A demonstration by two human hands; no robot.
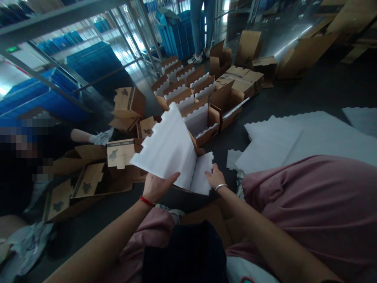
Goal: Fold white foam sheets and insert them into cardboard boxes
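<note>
Between my hands is a white foam sheet (169,147) with notched edges, creased so that a narrower flap stands at an angle on its right. My left hand (157,186) grips its lower left edge, thumb lying over the front and fingers hidden behind. On the right flap, my right hand (215,175) pinches the outer edge. Part of a brown cardboard box shows behind and under the sheet. Just beyond it stands an open cardboard box (213,118) lined with white foam.
Several foam-lined boxes (176,92) stand in rows ahead. Loose foam sheets (318,137) lie at my right. Cardboard boxes (120,151) and a seated person are at the left. Blue bins (176,33) and a metal rack (141,31) stand behind; another person stands there.
</note>
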